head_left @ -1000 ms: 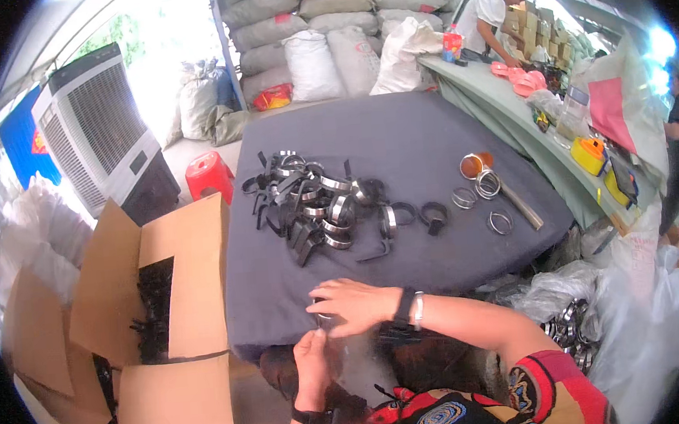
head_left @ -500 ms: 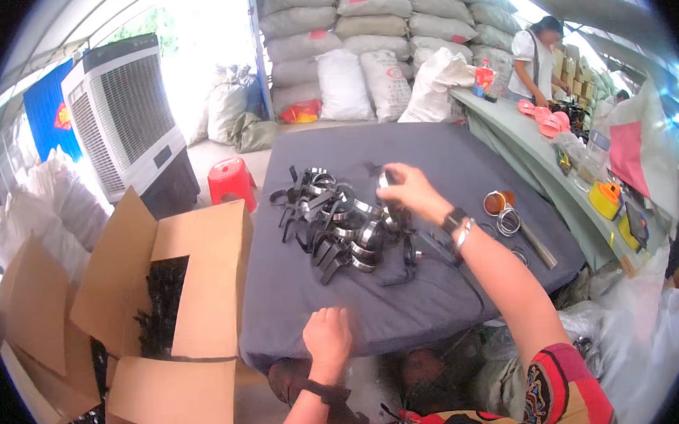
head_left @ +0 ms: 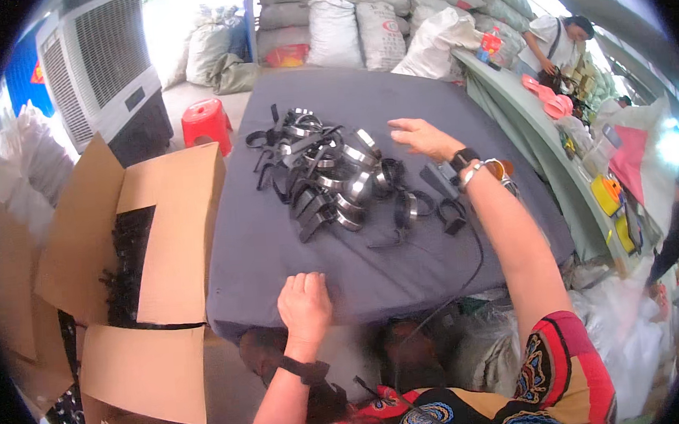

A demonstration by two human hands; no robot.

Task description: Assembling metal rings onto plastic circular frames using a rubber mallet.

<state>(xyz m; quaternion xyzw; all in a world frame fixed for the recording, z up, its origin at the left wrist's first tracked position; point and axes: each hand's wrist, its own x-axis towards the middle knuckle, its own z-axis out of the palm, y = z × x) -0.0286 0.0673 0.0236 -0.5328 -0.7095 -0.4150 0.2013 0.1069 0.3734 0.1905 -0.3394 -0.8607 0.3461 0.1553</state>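
A heap of silver metal rings with black strap-like tabs (head_left: 330,183) lies on the grey cloth-covered table (head_left: 280,263). Just right of the heap hovers my right hand (head_left: 422,138), fingers stretched out and holding nothing. At the heap's right edge, close to those fingertips, stands one silver ring (head_left: 367,142). Two more black-and-silver ring pieces lie apart from the heap, one of them (head_left: 452,217) below my right wrist. My left hand (head_left: 305,303) rests closed in a fist at the table's near edge; nothing shows out of it, and its palm is hidden.
Open cardboard boxes (head_left: 174,263) with black pieces inside stand to the left. Beyond them are a red stool (head_left: 207,125) and an air cooler (head_left: 101,71). A side bench (head_left: 535,131) runs along the right, where a person works. Sacks are stacked behind. A thin cable crosses the table.
My right hand has let go of a silver ring at the heap's right edge, opened and moved right. My left fist stays at the near edge. The whole view has shifted.
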